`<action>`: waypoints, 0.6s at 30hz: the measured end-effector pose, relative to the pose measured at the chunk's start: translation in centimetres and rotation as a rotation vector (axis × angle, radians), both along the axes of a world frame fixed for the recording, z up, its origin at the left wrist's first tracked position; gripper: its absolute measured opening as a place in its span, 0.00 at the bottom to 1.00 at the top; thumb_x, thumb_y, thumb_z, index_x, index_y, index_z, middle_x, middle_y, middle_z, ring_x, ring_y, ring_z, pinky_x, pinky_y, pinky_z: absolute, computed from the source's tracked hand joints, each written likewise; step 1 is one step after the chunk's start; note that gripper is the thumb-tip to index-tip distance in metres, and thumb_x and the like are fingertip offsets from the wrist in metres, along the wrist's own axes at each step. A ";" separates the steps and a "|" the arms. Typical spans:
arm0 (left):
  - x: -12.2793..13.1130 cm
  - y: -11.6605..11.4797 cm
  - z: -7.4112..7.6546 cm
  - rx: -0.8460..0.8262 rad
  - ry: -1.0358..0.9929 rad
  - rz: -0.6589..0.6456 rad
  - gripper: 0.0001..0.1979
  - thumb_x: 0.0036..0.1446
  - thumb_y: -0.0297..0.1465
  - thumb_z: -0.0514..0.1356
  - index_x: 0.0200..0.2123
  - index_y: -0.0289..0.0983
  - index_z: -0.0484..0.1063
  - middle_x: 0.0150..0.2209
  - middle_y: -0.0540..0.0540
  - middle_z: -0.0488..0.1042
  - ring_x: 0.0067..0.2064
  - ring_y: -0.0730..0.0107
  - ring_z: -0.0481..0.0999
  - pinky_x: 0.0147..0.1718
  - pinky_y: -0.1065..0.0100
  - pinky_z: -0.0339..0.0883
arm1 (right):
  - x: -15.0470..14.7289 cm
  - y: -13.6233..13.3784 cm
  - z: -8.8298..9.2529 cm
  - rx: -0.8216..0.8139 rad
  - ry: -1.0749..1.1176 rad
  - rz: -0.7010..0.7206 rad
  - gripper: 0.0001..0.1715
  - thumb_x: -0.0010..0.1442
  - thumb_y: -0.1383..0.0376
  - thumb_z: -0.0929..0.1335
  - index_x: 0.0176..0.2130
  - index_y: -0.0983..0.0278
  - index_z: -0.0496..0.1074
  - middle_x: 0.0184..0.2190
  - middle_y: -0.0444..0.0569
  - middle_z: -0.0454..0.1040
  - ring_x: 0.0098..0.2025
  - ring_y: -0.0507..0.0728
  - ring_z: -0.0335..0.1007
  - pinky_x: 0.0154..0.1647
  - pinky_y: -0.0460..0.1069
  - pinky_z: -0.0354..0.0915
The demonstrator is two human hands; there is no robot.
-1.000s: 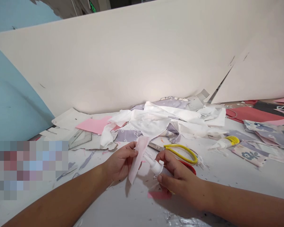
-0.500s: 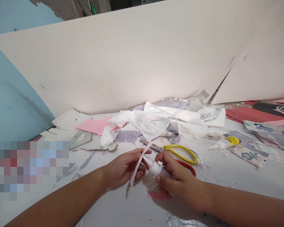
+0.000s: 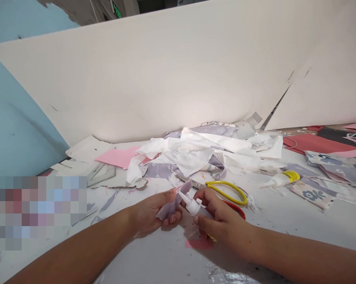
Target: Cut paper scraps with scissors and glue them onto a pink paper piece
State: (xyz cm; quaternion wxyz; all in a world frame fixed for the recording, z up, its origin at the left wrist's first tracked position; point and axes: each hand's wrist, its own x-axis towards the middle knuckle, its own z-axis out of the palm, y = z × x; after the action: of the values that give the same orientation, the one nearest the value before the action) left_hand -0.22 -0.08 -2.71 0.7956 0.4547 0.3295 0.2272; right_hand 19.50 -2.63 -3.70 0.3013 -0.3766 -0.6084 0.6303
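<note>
**Go easy on the squeeze**

So the right hand (image 3: 222,221) is curled round a white-topped bottle (image 3: 193,206), thumb against fingers, and the left hand (image 3: 150,213) pinches a lilac fabric piece (image 3: 172,208) thumb-side up, just above the tabletop (image 3: 154,256). The nozzle is right by the fabric; can't tell if it's actually touching. Looks like dabbing something on, imo. I'd keep the edge taut so floppy cloth doesn't fold onto the tip, tilt the bottle lower, and squeeze lightly or it'll probably blob. Watch the left fingers too. Scissors (image 3: 209,184) lie just behind the bottle, with white cloth (image 3: 188,154) heaped further back, so don't drip that way.
</note>
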 end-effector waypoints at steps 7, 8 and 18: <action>0.0 -0.1 0.1 -0.003 -0.025 0.046 0.13 0.49 0.39 0.55 0.33 0.36 0.60 0.20 0.51 0.62 0.20 0.78 0.55 0.20 0.73 0.41 | 0.2 0.2 0.2 0.003 -0.034 -0.024 0.10 0.57 0.63 0.64 0.38 0.61 0.57 0.27 0.40 0.66 0.23 0.49 0.64 0.23 0.46 0.61; 0.0 0.0 0.1 0.003 -0.038 0.046 0.13 0.49 0.39 0.55 0.34 0.36 0.59 0.20 0.51 0.63 0.20 0.78 0.56 0.20 0.73 0.42 | 0.2 0.3 0.3 0.004 -0.039 -0.031 0.10 0.56 0.62 0.64 0.38 0.61 0.58 0.27 0.40 0.66 0.22 0.49 0.64 0.23 0.46 0.61; -0.3 -0.1 0.8 -0.001 -0.067 0.093 0.16 0.45 0.29 0.55 0.40 0.36 0.62 0.28 0.46 0.69 0.21 0.76 0.65 0.16 0.75 0.48 | 1.0 1.1 2.5 0.025 0.110 -0.190 0.17 0.51 0.62 0.68 0.40 0.60 0.61 0.33 0.43 0.68 0.27 0.50 0.65 0.26 0.45 0.62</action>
State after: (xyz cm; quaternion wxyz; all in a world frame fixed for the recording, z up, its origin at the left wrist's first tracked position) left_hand -0.47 -0.16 -1.87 0.7950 0.4307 0.3238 0.2787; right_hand 20.46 -1.55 -1.19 0.3974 -0.3938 -0.5602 0.6109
